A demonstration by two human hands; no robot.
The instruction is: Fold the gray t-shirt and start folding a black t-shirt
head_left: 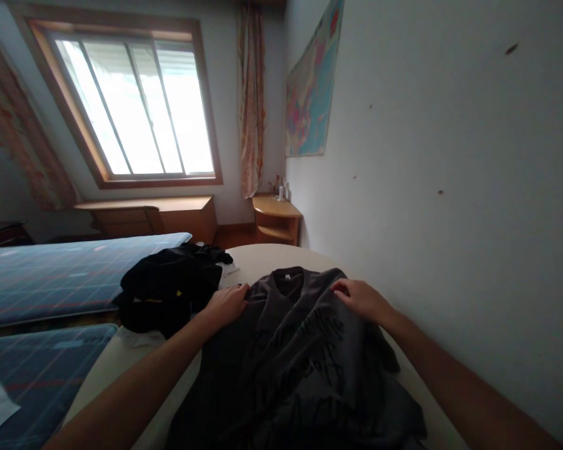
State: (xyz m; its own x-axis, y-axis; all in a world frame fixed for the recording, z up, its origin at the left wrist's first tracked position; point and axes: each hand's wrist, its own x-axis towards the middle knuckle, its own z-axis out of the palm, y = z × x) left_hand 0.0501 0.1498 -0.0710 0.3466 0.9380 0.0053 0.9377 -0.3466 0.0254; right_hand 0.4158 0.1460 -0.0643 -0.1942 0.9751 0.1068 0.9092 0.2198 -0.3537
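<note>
A dark grey T-shirt (304,350) with black lettering lies spread on a pale round table (272,253), its collar pointing away from me. My left hand (228,304) grips the shirt near its left shoulder, fingers closed on the cloth. At the opposite shoulder my right hand (360,296) pinches the fabric between thumb and fingers. Creases run across the chest between the two hands. The lower part of the shirt runs out of view at the bottom.
A heap of black clothes (173,284) sits on the table's left side. Further left are blue plaid mattresses (65,275). A white wall (450,237) rises close on the right. Beyond the table stand a small corner shelf (276,206) and a wooden desk (187,212) under the window.
</note>
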